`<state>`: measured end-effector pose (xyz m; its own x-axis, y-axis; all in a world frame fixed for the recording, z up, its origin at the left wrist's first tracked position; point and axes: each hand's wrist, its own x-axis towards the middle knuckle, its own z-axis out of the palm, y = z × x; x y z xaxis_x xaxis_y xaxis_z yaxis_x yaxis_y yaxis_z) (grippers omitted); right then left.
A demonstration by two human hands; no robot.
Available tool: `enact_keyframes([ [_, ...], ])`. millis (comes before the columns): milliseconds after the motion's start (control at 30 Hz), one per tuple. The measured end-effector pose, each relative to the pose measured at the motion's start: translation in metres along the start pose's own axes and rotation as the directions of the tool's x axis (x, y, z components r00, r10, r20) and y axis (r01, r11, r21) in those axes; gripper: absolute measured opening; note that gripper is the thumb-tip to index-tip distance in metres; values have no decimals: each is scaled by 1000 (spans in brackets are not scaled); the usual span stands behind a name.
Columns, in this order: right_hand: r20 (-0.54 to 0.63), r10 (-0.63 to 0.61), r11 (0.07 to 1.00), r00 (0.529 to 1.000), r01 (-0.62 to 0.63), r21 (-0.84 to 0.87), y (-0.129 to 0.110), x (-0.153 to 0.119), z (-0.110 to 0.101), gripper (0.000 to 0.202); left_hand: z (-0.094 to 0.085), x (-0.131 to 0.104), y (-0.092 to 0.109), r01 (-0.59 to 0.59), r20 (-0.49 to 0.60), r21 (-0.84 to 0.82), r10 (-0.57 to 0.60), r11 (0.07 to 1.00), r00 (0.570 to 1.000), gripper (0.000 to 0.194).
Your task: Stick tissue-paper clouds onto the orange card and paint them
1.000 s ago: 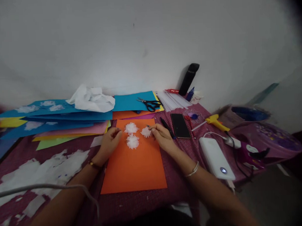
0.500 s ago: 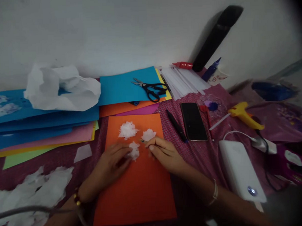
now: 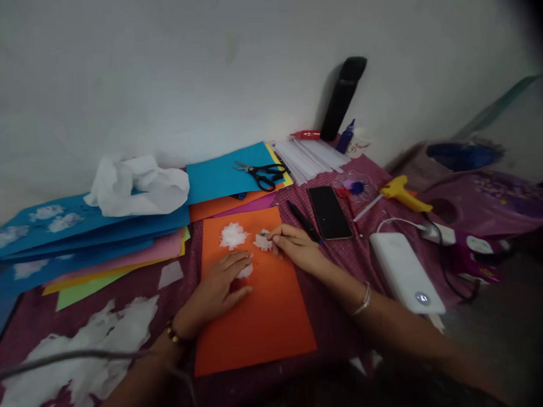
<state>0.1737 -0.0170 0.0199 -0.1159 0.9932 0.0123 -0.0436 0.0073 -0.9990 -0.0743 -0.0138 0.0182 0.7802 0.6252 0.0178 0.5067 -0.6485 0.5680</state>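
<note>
An orange sheet of paper (image 3: 254, 324) lies on the cloth before me. White ragged paper pieces are on its upper part: one (image 3: 233, 236) at upper left, a second (image 3: 263, 242) at upper right and a third (image 3: 245, 271) lower down, partly covered by my left hand. Flat and with fingers stretched out, my left hand (image 3: 221, 286) rests on the sheet and that lower piece. Thumb and fingers of my right hand (image 3: 295, 247) are pinched together at the upper right piece. A small dark tip shows at the fingertips; what it belongs to is hidden.
Scissors (image 3: 261, 173) lie on blue paper (image 3: 216, 176) at the back. To the right are a black pen (image 3: 303, 222), phone (image 3: 329, 213), yellow glue gun (image 3: 403, 193) and white power bank (image 3: 407, 272). Torn white paper (image 3: 93, 355) lies left; a cable (image 3: 71, 356) crosses the view there.
My right hand has moved up from between the pieces onto the upper right white piece. My left hand stays over the lower piece. The camera view has shifted.
</note>
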Motion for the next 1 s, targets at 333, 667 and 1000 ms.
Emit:
enact_keyframes([
  [333, -11, -123, 991, 992, 124, 57, -7, -14, 3, 34, -2, 6, -22, 217, -494, -248, -316, 944, 810, 32],
  [667, -67, -123, 983, 990, 112, -142, 1, -40, 33, 15, 2, 5, -17, 97, -426, -232, -191, 968, 884, 34],
  [1000, 50, -50, 985, 997, 58, -164, 10, -24, 47, 22, 2, 2, -27, 112, -469, -268, -231, 957, 852, 30],
])
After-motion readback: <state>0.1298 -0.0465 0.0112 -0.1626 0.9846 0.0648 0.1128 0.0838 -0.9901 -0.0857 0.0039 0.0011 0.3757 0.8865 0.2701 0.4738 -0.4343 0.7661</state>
